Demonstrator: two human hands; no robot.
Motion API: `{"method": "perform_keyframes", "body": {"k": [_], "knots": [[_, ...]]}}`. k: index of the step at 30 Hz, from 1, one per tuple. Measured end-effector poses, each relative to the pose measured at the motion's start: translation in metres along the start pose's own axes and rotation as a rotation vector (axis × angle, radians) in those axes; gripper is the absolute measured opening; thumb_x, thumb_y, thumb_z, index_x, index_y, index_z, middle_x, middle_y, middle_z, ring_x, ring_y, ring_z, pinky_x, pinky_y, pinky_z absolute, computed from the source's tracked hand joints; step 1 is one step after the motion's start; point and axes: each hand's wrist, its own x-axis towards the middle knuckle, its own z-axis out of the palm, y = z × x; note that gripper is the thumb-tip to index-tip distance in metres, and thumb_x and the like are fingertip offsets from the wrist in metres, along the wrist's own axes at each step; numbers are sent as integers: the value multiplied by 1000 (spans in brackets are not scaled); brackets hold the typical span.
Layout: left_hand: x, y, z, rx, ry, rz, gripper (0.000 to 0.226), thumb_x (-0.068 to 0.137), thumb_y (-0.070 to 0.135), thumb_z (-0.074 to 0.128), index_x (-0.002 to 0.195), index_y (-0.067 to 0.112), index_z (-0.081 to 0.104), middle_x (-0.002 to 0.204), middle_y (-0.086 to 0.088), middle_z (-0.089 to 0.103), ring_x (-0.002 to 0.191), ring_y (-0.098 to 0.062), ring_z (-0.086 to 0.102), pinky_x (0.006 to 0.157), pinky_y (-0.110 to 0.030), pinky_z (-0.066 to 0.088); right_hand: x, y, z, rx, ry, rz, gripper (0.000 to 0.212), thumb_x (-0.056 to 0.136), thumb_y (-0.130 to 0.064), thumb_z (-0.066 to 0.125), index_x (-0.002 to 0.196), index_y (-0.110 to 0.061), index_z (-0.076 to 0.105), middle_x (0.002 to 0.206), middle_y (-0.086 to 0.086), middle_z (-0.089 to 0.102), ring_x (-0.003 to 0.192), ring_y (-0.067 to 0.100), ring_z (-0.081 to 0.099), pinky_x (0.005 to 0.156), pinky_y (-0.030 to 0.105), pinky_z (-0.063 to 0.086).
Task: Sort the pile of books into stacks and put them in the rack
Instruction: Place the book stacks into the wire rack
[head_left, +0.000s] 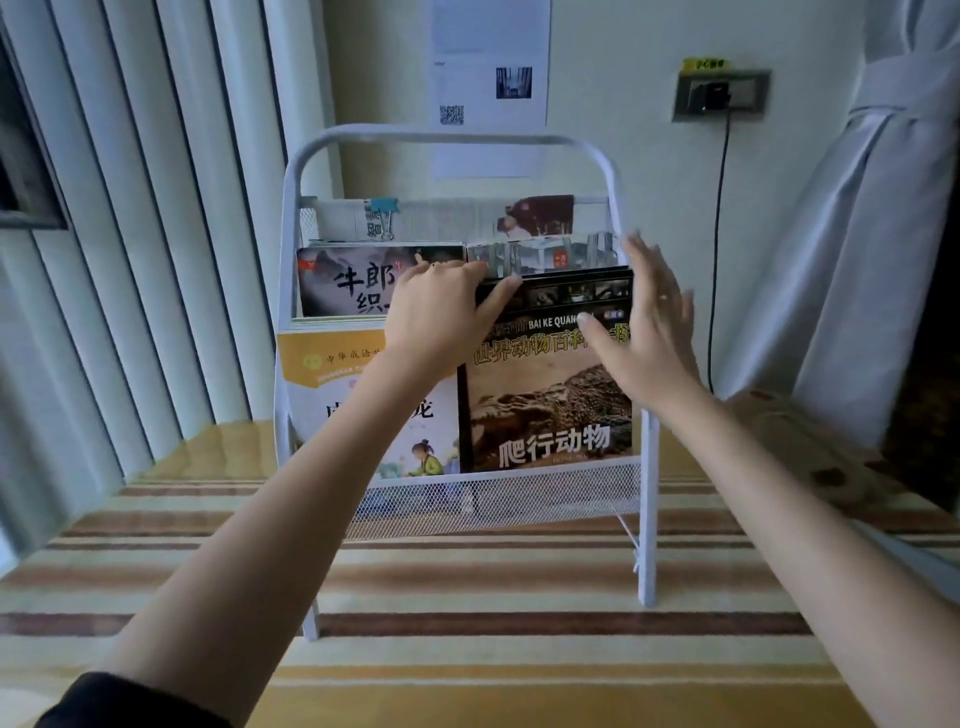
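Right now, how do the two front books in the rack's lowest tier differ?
The reptile book has a dark photographic cover; the yellow-banner book is pale with a cartoon child. The reptile book stands on the right with its top edge gripped by the left hand; the yellow-banner book stands on the left, untouched. The right hand hovers open by the reptile book. Both stand upright, covers forward, behind the rack mesh.

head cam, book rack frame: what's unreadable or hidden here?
- Yellow book, head view: title and cover art partly hidden by the left forearm.
- Grey book: right part covered by the left hand.
- Reptile book: title line partly behind the right hand, which is motion-blurred.
- Top tier papers: too small and washed out to read.
- Wall notice: text too small.
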Motion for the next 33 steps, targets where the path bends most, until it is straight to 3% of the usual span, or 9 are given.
{"method": "perform_keyframes", "body": {"k": [4,10,13,15,17,20,24,29,33], "knots": [[-2,-4,1,13,81,62,59,93,61,33,82,13,67,72,0,65,66,-20,61,71,-29,39,18,-23,10,-327,-11,-177,50,98,-49,25,136,-21,42,139,0,51,133,20,39,110,49,17],[-15,-4,-7,255,164,29,63,96,55,23,139,13,43,136,-5,54,132,-24,40,113,-50,14,2,-4,16,-288,22,48,56,99,-46,33,146,-17,27,154,0,27,142,19,23,113,52,11],[-64,-27,-14,170,469,-98,47,95,46,36,129,15,47,129,-12,53,121,-26,39,103,-44,24,-40,17,10,-197,184,341,52,93,-48,46,126,-7,43,128,15,49,113,30,51,82,39,46],[-101,-52,-14,151,439,-281,47,92,48,35,121,12,41,123,-19,48,112,-28,36,94,-43,27,-59,28,18,-156,108,360,46,91,-54,42,95,-8,49,82,8,56,68,21,53,52,24,34],[-128,-73,-11,62,325,-521,51,92,49,33,121,8,40,121,-23,46,110,-34,40,89,-46,32,-64,29,25,-155,63,372,51,93,-57,33,73,-12,44,54,-2,39,44,14,36,44,20,22],[-146,-86,-1,-147,222,-748,51,97,47,24,111,3,47,109,-27,56,99,-42,52,77,-44,37,-63,21,31,-97,157,456,56,95,-56,32,58,-13,36,48,-1,31,40,14,28,44,20,20],[-148,-89,10,-177,267,-675,56,96,44,13,92,1,49,81,-30,59,74,-44,56,60,-38,31,-64,17,29,-66,195,486,56,96,-53,34,56,-13,34,47,-1,30,40,16,28,45,21,20],[-146,-90,13,-155,318,-714,55,98,34,13,85,-3,53,77,-32,59,72,-46,57,60,-37,31,-78,18,22,-70,228,456,56,97,-51,35,57,-12,35,46,0,31,39,17,30,46,21,19],[-147,-92,15,-178,309,-716,55,98,33,10,76,-1,49,66,-24,52,65,-41,54,56,-35,31,-73,2,16,-150,288,478,36,96,-43,43,90,-8,48,64,2,50,56,26,52,51,29,37]]}}
